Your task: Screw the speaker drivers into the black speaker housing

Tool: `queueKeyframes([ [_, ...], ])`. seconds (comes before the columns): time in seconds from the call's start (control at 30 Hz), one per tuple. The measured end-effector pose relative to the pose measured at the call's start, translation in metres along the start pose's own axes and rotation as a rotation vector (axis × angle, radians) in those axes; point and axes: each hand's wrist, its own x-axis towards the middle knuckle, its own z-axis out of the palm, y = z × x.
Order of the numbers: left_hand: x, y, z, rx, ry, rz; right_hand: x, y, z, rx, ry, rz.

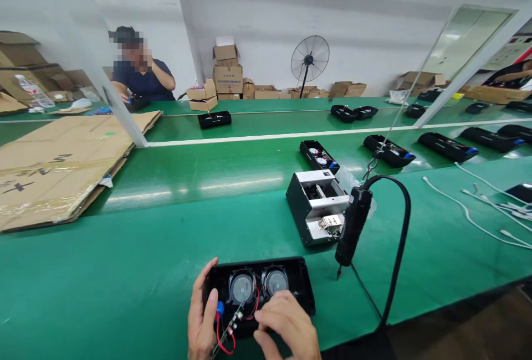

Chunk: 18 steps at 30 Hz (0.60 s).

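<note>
In front of me lies a black speaker housing, its inside facing up, with two round speakers side by side in it. My left hand grips its left end, fingers along the outside and thumb over the rim. Beside that thumb, a narrow circuit board stands tilted over the near edge, with red wires and a blue part close by. My right hand is over the housing's near right side, fingers curled at the thin wires by the board. Anything between those fingertips is too small to make out.
An electric screwdriver hangs at right beside a silver-and-black screw feeder. More housings line the green belt. White cables lie right, flattened cardboard left. A person sits across.
</note>
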Motion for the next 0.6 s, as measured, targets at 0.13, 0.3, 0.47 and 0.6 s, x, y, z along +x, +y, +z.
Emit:
queueKeyframes([
  [0.13,0.001,-0.004,-0.003,0.006,-0.015,-0.005,-0.005,0.001,-0.002,0.034,-0.181,-0.1],
  [0.3,0.005,-0.007,-0.012,0.021,-0.049,-0.012,-0.02,-0.004,0.032,-0.146,-0.136,-0.177],
  [0.47,0.003,0.002,-0.012,0.019,-0.046,-0.097,-0.032,-0.014,0.063,-0.274,0.056,-0.023],
  [0.6,0.003,0.006,-0.01,0.022,-0.064,-0.094,-0.031,-0.019,0.067,-0.321,0.022,0.14],
])
